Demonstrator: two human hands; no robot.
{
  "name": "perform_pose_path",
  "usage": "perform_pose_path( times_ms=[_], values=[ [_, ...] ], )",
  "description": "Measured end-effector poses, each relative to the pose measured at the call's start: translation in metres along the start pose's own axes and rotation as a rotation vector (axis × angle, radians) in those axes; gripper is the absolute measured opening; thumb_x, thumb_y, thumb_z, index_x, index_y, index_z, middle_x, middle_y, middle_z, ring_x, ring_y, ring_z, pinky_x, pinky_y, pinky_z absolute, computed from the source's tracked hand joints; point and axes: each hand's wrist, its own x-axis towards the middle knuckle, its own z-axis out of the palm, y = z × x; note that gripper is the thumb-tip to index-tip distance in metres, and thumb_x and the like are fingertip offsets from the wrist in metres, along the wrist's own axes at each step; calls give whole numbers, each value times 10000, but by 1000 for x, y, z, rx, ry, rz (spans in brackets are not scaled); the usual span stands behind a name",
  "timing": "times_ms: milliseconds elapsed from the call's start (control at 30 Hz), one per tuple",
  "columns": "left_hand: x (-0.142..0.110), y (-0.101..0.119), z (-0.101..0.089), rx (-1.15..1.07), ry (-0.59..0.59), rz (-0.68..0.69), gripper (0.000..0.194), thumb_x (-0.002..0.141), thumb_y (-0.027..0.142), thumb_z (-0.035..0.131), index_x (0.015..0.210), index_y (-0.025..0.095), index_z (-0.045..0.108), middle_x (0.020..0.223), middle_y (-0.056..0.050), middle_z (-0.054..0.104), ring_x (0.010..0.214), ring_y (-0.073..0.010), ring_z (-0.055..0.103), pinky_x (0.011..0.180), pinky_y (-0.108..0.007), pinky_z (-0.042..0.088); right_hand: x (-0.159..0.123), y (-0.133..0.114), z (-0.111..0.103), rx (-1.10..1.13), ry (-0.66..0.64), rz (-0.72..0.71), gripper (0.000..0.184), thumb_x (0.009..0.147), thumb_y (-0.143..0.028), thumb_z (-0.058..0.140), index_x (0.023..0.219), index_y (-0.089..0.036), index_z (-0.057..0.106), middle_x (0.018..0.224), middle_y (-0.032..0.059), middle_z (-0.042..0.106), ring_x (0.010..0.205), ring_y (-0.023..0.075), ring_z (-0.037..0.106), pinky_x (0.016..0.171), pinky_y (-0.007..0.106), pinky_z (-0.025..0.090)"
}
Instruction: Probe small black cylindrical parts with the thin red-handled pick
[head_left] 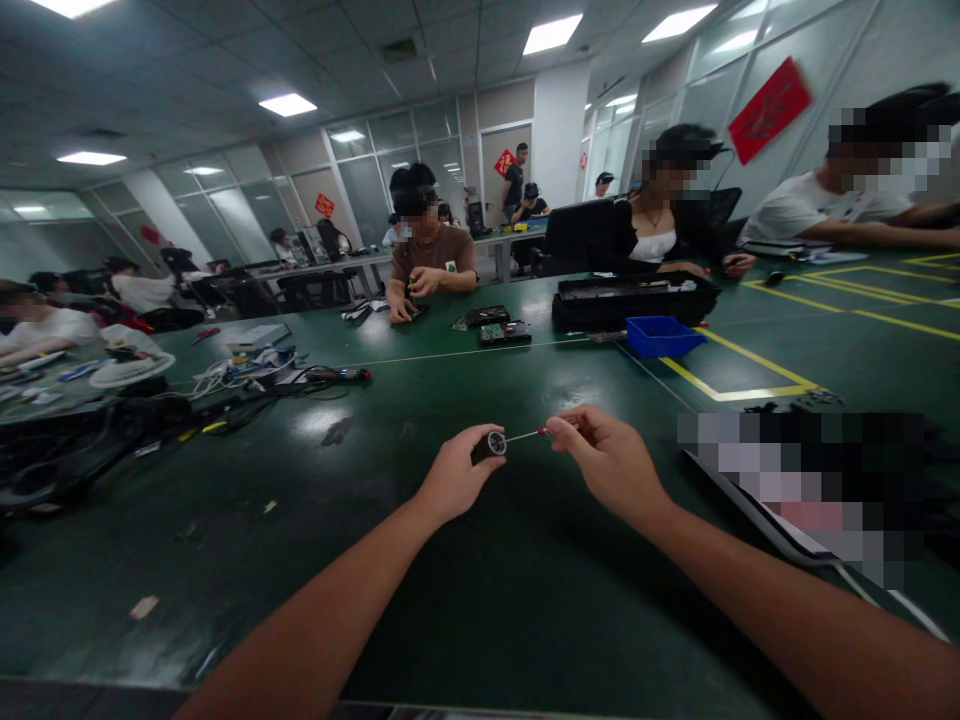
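Screwdriver (541, 432) sits pinched in our right hand (606, 458), tip by the dark cylinder (496, 443) our left hand (456, 475) grips over the table (525, 610) (lining-up step, we reckon); next move wants steady aim, honestly.

Beside the left hand (456, 478), the flat dark-green tabletop (300, 500) is offering passage. A blue plastic bin (661, 338) and a long black tray (592, 312) are blocking ahead-right.
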Motion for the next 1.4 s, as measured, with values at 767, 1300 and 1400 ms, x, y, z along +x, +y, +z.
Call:
perform_pose_path(
  times_ms=[767, 1300, 1400],
  values=[
    [-1, -6, -1, 94, -69, 123, 396, 868, 210, 692, 1244, 313, 625, 1170, -5, 666, 1096, -217, 584, 991, -393, 425, 1, -5, -3, -97, -10, -145, 217, 916, -383, 545, 917, -205, 668, 758, 23, 688, 689, 188, 648, 615, 297, 453],
    [-1, -2, -2, 133, -42, 98, 391, 873, 242, 685, 1254, 308, 628, 1182, -28, 663, 1106, -233, 586, 1045, -436, 409, -5, 8, 6, 81, -41, -55, 181, 980, -364, 427, 1016, -250, 563, 816, 5, 616, 747, 195, 603, 652, 317, 444],
    [-1, -1, -3, 140, -50, 93, 390, 874, 238, 682, 1255, 302, 629, 1187, -33, 663, 1111, -236, 591, 1087, -461, 381, -5, 5, 4, -17, -54, -45, 308, 1006, -433, 375, 899, -244, 593, 702, -4, 573, 666, 191, 571, 619, 321, 420]
  ],
)
